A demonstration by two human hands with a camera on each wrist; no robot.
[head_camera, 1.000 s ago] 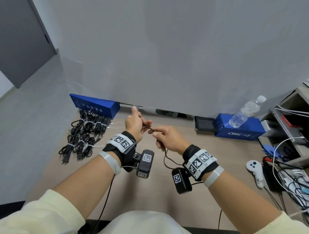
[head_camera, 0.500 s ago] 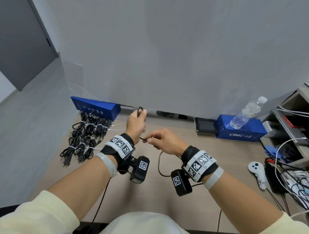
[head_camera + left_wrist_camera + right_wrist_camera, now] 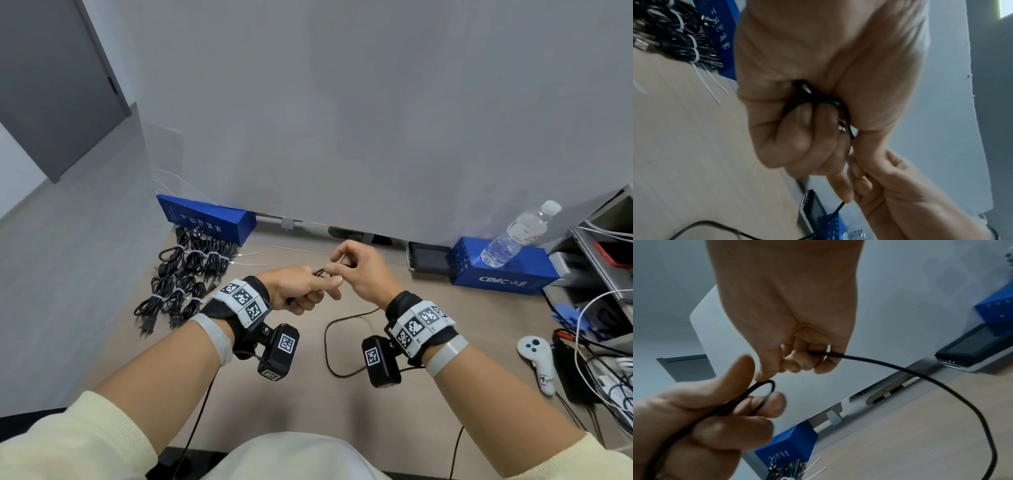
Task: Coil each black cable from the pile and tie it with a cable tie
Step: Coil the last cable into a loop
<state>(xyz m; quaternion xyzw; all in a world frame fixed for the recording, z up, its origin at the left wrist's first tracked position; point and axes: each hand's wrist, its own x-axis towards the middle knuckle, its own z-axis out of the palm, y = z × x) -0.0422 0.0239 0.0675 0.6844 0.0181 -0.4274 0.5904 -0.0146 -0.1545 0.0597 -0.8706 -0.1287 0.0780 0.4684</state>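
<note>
Left hand (image 3: 296, 291) curled round loops of black cable (image 3: 920, 374); right hand (image 3: 363, 270) pinching its slack above the surface (image 3: 445, 359).

The thin black cable (image 3: 813, 99) vanishes inside the curled left hand (image 3: 818, 81); at six o'clock its slack (image 3: 701, 227) leaves frame.

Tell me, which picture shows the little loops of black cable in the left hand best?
The right wrist view: the loops poke out clearly past the left hand. The left wrist view shows them squashed inside its curled fingers; the head view shows only a tiny dark bit.
</note>
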